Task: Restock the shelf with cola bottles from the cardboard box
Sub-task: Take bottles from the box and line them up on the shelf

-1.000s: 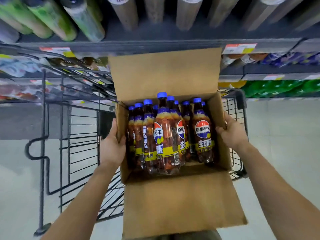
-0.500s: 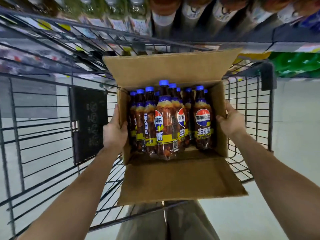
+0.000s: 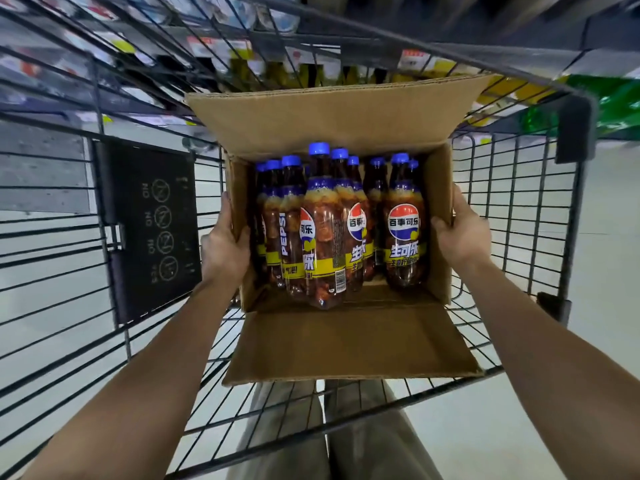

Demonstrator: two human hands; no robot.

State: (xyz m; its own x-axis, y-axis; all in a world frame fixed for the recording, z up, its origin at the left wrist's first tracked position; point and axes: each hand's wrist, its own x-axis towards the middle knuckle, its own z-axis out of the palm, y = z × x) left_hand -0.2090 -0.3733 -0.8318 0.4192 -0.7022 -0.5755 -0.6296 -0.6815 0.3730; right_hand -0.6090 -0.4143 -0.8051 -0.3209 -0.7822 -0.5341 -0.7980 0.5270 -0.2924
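Observation:
An open cardboard box [image 3: 346, 344] sits inside a wire shopping cart, both its flaps folded outward. Several cola bottles [image 3: 325, 233] with blue caps and yellow label bands stand upright in it, packed toward the far wall. My left hand [image 3: 223, 244] grips the box's left wall, thumb curled over the rim. On the opposite side my right hand [image 3: 462, 233] grips the right wall, thumb over its edge. The shelf [image 3: 433, 62] with price tags runs blurred beyond the cart's far rim.
The black wire cart [image 3: 512, 209] surrounds the box on all sides. A black sign panel [image 3: 152, 226] hangs on its left wall. Green-wrapped goods [image 3: 613, 102] lie at the upper right. My legs [image 3: 332, 438] show below the cart floor over a pale floor.
The box has come lower into the cart while both hands stay on its side walls. The view has tilted down, so the upper shelves have left the frame.

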